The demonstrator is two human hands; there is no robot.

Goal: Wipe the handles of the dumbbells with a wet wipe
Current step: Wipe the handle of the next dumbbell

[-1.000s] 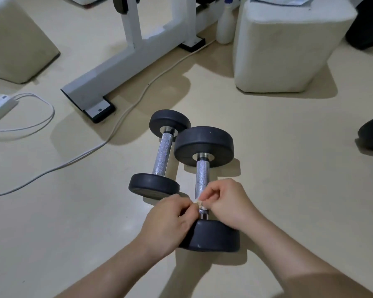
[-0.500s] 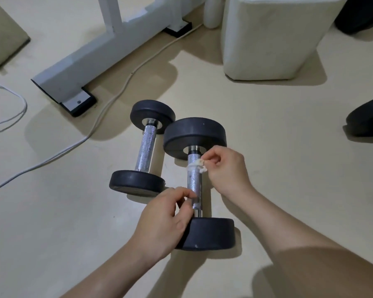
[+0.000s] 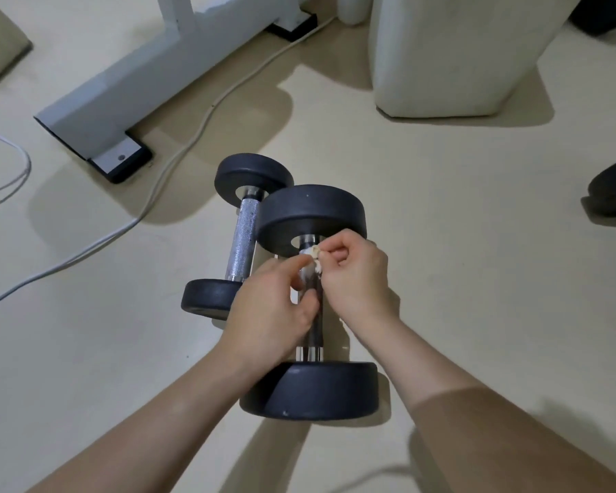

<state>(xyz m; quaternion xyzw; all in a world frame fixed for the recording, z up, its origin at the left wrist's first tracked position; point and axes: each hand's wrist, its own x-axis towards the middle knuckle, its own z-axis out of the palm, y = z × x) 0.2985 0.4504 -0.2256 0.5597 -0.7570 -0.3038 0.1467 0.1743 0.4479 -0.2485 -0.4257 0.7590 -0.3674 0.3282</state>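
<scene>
Wipe [image 3: 312, 259], a small crumpled wad, sits pinched between both grips at the far end of the nearer dumbbell's handle [image 3: 313, 314], which runs straight away from the person along the floor [image 3: 477, 279]. Right hand [image 3: 356, 275] and left hand [image 3: 274, 307] flank it, so the next stroke likely pulls back toward the near plate; the second dumbbell [image 3: 242, 240] lies just left, untouched

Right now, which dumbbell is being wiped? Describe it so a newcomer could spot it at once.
Start at the white metal frame foot on the floor; two dumbbells lie just in front of it. The one being wiped is the larger dumbbell, nearer the camera. Unlike the smaller dumbbell, both hands pinch a crumpled wet wipe on its handle.
</scene>
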